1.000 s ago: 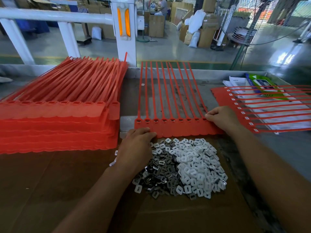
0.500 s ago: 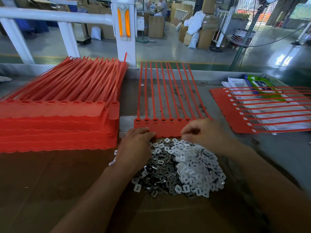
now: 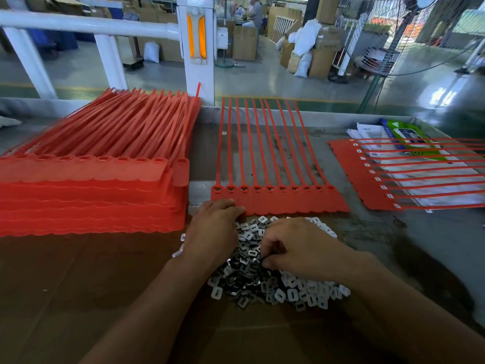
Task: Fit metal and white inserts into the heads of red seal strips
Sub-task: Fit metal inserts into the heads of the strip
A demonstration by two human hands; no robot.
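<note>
A joined row of red seal strips lies in front of me, heads toward me, tails pointing away; most heads show metal inserts. Below it sits a heap of white and metal inserts. My left hand lies across the heap's left side with its fingertips on the lower left edge of the red row. Over the middle of the heap, my right hand has its fingers curled down, pinching at the metal inserts; what it holds is hidden.
A tall stack of red seal strips fills the left of the bench. Another red row lies at the right over papers and a green packet. Brown cardboard covers the near bench. A white railing post stands behind.
My right hand left the right end of the red row and came down and left onto the insert heap, fingers curling in. My left hand stayed put.
</note>
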